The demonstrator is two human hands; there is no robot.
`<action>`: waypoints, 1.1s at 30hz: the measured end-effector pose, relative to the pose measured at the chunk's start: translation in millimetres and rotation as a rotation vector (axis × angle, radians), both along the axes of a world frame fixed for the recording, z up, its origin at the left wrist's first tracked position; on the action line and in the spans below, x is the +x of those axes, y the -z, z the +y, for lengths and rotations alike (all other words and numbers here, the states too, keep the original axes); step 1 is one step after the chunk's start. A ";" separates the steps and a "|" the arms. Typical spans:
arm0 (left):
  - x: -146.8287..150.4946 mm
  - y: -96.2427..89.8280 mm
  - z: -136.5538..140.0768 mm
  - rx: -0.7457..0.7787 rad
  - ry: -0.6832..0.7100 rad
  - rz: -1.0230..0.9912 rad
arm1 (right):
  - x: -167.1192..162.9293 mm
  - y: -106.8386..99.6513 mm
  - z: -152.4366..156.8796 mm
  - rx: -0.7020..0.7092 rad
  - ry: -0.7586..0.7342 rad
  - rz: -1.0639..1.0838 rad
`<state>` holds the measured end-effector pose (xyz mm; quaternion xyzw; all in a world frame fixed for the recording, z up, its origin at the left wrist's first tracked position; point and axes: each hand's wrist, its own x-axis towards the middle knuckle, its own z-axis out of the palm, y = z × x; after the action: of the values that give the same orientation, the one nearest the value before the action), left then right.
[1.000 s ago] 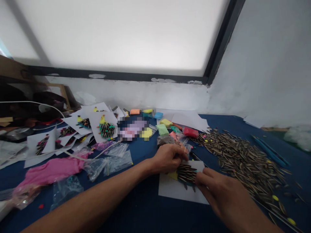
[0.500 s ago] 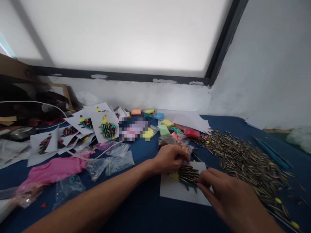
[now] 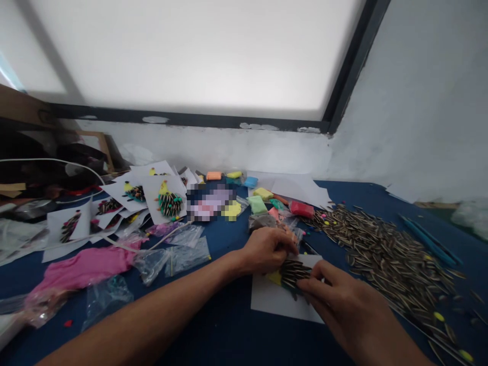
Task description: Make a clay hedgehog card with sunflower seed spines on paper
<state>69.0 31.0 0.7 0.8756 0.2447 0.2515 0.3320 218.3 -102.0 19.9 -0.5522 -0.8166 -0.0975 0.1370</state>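
A sheet of white paper [image 3: 285, 305] lies on the blue tabletop in front of me. On it is an animal figure with a yellow clay head [image 3: 274, 277] and a body covered in striped sunflower seeds [image 3: 293, 273]. My left hand [image 3: 269, 249] rests with curled fingers over the paper's upper left corner, beside the figure; what is under its fingertips is hidden. From the right, my right hand [image 3: 339, 297] pinches at the right side of the seed-covered body, thumb and forefinger closed on a sunflower seed that is mostly covered by the fingertips.
Loose sunflower seeds [image 3: 381, 254] spread over the right side, beside a blue tool [image 3: 430, 239]. Packs of coloured clay, one of them red [image 3: 301, 209], lie beyond my hands. At left are finished seed pictures [image 3: 165, 201], a pink bag [image 3: 84, 267] and a white cable [image 3: 168, 235].
My right hand has shifted slightly left, its fingertips moving from the figure's right edge further in over the seeds. My left hand has stayed in place.
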 end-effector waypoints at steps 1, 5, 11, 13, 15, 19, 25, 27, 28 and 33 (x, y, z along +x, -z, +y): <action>-0.1 0.1 0.0 0.001 -0.001 -0.001 | 0.1 -1.2 -0.2 -0.009 -0.004 0.009; -0.5 0.3 -0.2 -0.002 0.004 -0.016 | 5.5 -11.6 0.3 0.022 0.026 0.067; -0.8 1.8 -1.0 0.024 0.029 -0.100 | 32.1 -19.6 5.6 0.022 0.217 0.019; -0.7 3.2 -1.4 0.034 0.024 -0.109 | 40.2 -17.5 7.5 -0.017 0.244 -0.005; -0.6 4.3 -1.4 0.052 0.024 -0.102 | 45.8 -15.0 8.7 -0.052 0.250 -0.023; -0.8 2.1 0.5 0.084 0.065 -0.079 | 50.6 -13.2 9.5 -0.107 0.254 -0.038; -3.7 -11.8 3.3 0.024 0.162 -0.010 | 52.5 -17.9 10.4 -0.207 0.356 -0.042; -4.9 -15.1 3.4 0.010 0.159 0.017 | 52.3 -19.1 10.6 -0.229 0.389 -0.045; -5.4 -16.1 3.4 0.000 0.160 0.028 | 52.0 -19.3 10.6 -0.234 0.396 -0.044; -7.6 -18.9 4.6 -0.037 0.202 0.074 | 49.8 -18.7 9.8 -0.229 0.359 -0.022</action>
<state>61.4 35.7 19.6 0.8981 0.1718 0.1797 0.3627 268.1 -92.2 38.5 -0.6997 -0.7123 -0.0329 0.0447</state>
